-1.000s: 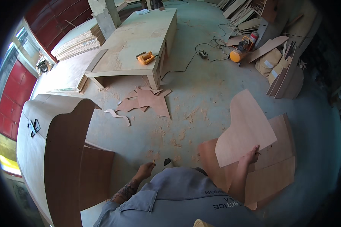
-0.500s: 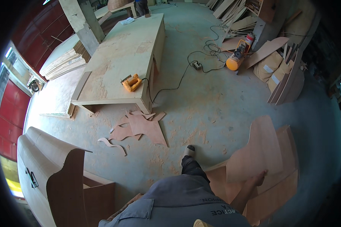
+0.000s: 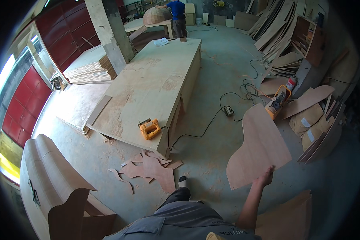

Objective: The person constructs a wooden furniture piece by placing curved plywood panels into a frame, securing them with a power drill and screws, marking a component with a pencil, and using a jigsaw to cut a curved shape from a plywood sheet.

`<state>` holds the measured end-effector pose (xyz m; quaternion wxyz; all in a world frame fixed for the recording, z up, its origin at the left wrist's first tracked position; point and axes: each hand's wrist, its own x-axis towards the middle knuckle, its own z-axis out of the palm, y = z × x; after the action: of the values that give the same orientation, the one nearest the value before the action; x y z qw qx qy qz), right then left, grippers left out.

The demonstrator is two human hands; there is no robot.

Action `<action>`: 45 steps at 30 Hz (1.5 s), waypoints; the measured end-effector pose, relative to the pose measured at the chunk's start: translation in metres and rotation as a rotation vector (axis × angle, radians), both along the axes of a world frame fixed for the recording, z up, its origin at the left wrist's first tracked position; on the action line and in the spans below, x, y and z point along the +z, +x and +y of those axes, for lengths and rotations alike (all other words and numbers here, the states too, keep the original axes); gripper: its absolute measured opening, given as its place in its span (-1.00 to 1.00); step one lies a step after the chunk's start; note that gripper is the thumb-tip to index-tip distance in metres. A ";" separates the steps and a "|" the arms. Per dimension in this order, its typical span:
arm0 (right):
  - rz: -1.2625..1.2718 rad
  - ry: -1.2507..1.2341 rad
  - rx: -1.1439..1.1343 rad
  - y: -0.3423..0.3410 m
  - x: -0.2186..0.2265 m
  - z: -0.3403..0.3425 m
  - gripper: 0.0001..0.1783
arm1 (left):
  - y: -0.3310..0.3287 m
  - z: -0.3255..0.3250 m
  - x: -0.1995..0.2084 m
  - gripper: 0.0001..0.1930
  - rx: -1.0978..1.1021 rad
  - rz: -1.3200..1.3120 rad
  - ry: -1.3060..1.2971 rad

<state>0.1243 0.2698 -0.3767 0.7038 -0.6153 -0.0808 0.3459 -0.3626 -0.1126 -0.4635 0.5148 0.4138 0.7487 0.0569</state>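
Note:
My right hand point(image 3: 264, 177) grips the lower edge of a curved plywood panel point(image 3: 260, 148), holding it up in front of me on the right. The panel has one wavy side and straighter edges elsewhere. Below my right forearm lies a larger plywood piece point(image 3: 286, 218). My left hand is out of the picture. On the long plywood worktable point(image 3: 156, 84) ahead rests an orange jigsaw point(image 3: 149, 129) with a black cord.
Plywood offcuts point(image 3: 156, 170) and shavings litter the floor before the table. A curved plywood form point(image 3: 56, 172) stands at the left. On the right are an orange machine point(image 3: 277, 105), sacks point(image 3: 308, 124) and a cord with a power box point(image 3: 228, 111). A person point(image 3: 179, 18) works far back.
The curved panel has come up off the plywood piece at the right, carried forward and left in my right hand. My view has lifted, bringing the far person into sight.

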 end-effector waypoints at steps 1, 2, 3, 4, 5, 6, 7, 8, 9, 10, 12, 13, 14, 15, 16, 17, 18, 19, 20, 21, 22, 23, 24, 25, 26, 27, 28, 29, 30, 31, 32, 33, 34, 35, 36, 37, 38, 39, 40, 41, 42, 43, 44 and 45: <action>0.038 -0.002 0.063 -0.013 0.007 0.022 -0.44 | -0.004 0.020 -0.008 -0.70 -0.012 -0.011 -0.008; 0.027 0.005 0.070 -0.024 0.012 0.043 -0.44 | -0.008 0.039 -0.016 -0.70 -0.024 -0.025 -0.012; -0.001 0.023 0.097 -0.034 0.016 0.065 -0.43 | -0.013 0.058 -0.024 -0.70 -0.034 -0.037 -0.013; -0.031 0.044 0.124 -0.043 0.023 0.087 -0.42 | -0.020 0.077 -0.031 -0.70 -0.042 -0.047 -0.017; -0.045 0.057 0.131 -0.053 0.029 0.106 -0.42 | -0.027 0.097 -0.038 -0.70 -0.060 -0.051 -0.017; -0.081 0.071 0.114 -0.061 0.033 0.121 -0.42 | -0.037 0.117 -0.044 -0.71 -0.078 -0.054 -0.015; -0.118 0.088 0.096 -0.068 0.037 0.135 -0.42 | -0.049 0.138 -0.051 -0.71 -0.094 -0.054 -0.008; -0.133 0.105 0.109 -0.074 0.039 0.152 -0.42 | -0.058 0.160 -0.055 -0.71 -0.114 -0.058 -0.006; -0.148 0.071 0.091 -0.078 0.039 0.164 -0.42 | -0.068 0.177 -0.055 -0.71 -0.126 -0.057 -0.002; -0.162 0.033 0.075 -0.083 0.038 0.175 -0.42 | -0.077 0.194 -0.056 -0.71 -0.135 -0.062 0.002; -0.155 0.046 0.089 -0.093 0.041 0.202 -0.43 | -0.095 0.230 -0.054 -0.71 -0.157 -0.062 0.016; -0.135 0.044 0.091 -0.097 0.041 0.215 -0.45 | -0.102 0.248 -0.052 -0.71 -0.165 -0.064 0.022; -0.138 0.050 0.100 -0.102 0.038 0.228 -0.45 | -0.109 0.263 -0.052 -0.71 -0.168 -0.063 0.028; -0.183 0.032 0.104 -0.106 0.032 0.244 -0.43 | -0.117 0.278 -0.051 -0.71 -0.166 -0.063 0.035; -0.228 0.013 0.105 -0.107 0.025 0.259 -0.42 | -0.122 0.293 -0.051 -0.71 -0.166 -0.066 0.040; -0.229 0.016 0.110 -0.107 0.013 0.273 -0.42 | -0.126 0.309 -0.052 -0.71 -0.171 -0.069 0.048; -0.231 0.020 0.098 -0.107 0.002 0.288 -0.40 | -0.128 0.327 -0.053 -0.72 -0.168 -0.077 0.056; -0.230 0.018 0.095 -0.116 -0.002 0.303 -0.38 | -0.128 0.339 -0.052 -0.72 -0.156 -0.081 0.059; -0.228 0.018 0.111 -0.125 -0.005 0.319 -0.38 | -0.128 0.354 -0.052 -0.72 -0.144 -0.090 0.062; -0.181 -0.006 0.121 -0.133 -0.009 0.333 -0.41 | -0.127 0.367 -0.052 -0.72 -0.129 -0.092 0.066; -0.133 -0.030 0.131 -0.142 -0.012 0.347 -0.44 | -0.128 0.381 -0.051 -0.72 -0.111 -0.094 0.074; -0.135 -0.033 0.153 -0.155 -0.011 0.362 -0.44 | -0.124 0.390 -0.053 -0.72 -0.087 -0.097 0.076; -0.136 -0.083 0.150 -0.169 -0.010 0.377 -0.44 | -0.122 0.395 -0.053 -0.72 -0.060 -0.096 0.071; -0.139 -0.129 0.141 -0.179 -0.009 0.394 -0.45 | -0.120 0.404 -0.054 -0.72 -0.038 -0.097 0.064; -0.139 -0.125 0.172 -0.190 -0.015 0.415 -0.45 | -0.117 0.402 -0.057 -0.72 -0.002 -0.087 0.059; -0.113 -0.116 0.232 -0.198 -0.024 0.436 -0.46 | -0.112 0.398 -0.059 -0.72 0.045 -0.083 0.050; -0.090 -0.116 0.252 -0.193 -0.032 0.453 -0.47 | -0.110 0.401 -0.056 -0.72 0.048 -0.074 0.037; -0.091 -0.119 0.281 -0.198 -0.041 0.482 -0.47 | -0.103 0.398 -0.056 -0.72 0.094 -0.065 0.028; -0.119 -0.136 0.332 -0.208 -0.052 0.512 -0.47 | -0.094 0.396 -0.055 -0.72 0.137 -0.059 0.018; -0.149 -0.160 0.383 -0.223 -0.062 0.537 -0.47 | -0.082 0.394 -0.055 -0.72 0.177 -0.059 0.020; -0.152 -0.173 0.418 -0.241 -0.072 0.563 -0.47 | -0.067 0.394 -0.055 -0.73 0.207 -0.046 0.037; -0.187 -0.160 0.481 -0.259 -0.080 0.590 -0.47 | -0.050 0.391 -0.056 -0.73 0.230 -0.035 0.072; -0.231 -0.154 0.550 -0.267 -0.086 0.613 -0.47 | -0.031 0.393 -0.053 -0.73 0.222 0.008 0.122; -0.278 -0.181 0.588 -0.274 -0.092 0.634 -0.46 | -0.023 0.398 -0.053 -0.73 0.181 0.080 0.187; -0.331 -0.209 0.633 -0.281 -0.096 0.652 -0.45 | -0.015 0.404 -0.049 -0.73 0.148 0.163 0.218; -0.369 -0.249 0.720 -0.301 -0.087 0.662 -0.45 | 0.000 0.406 -0.040 -0.73 0.172 0.238 0.179; -0.319 -0.231 0.787 -0.338 -0.062 0.667 -0.44 | 0.009 0.441 0.018 -0.75 0.261 0.315 -0.005; -0.258 -0.225 0.820 -0.363 -0.046 0.670 -0.43 | 0.009 0.457 0.049 -0.71 0.373 0.278 -0.163; -0.289 -0.244 0.874 -0.373 -0.049 0.676 -0.43 | 0.005 0.478 0.084 -0.70 0.480 0.282 -0.241; -0.286 -0.227 0.902 -0.385 -0.053 0.685 -0.42 | -0.004 0.491 0.107 -0.68 0.575 0.291 -0.316; -0.275 -0.207 0.928 -0.402 -0.057 0.690 -0.40 | -0.009 0.490 0.110 -0.65 0.620 0.305 -0.300; -0.293 -0.215 0.964 -0.419 -0.060 0.689 -0.40 | -0.016 0.488 0.109 -0.63 0.661 0.322 -0.280; -0.286 -0.216 1.006 -0.435 -0.063 0.684 -0.36 | -0.033 0.484 0.107 -0.62 0.796 0.145 -0.246; -0.279 -0.213 1.039 -0.448 -0.066 0.679 -0.32 | -0.049 0.480 0.098 -0.61 0.920 -0.034 -0.200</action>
<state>-0.3232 0.9490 -0.4422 0.3566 -0.6023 -0.4314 0.5692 -0.4121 0.3674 -0.3656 0.4856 -0.0137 0.8476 0.2135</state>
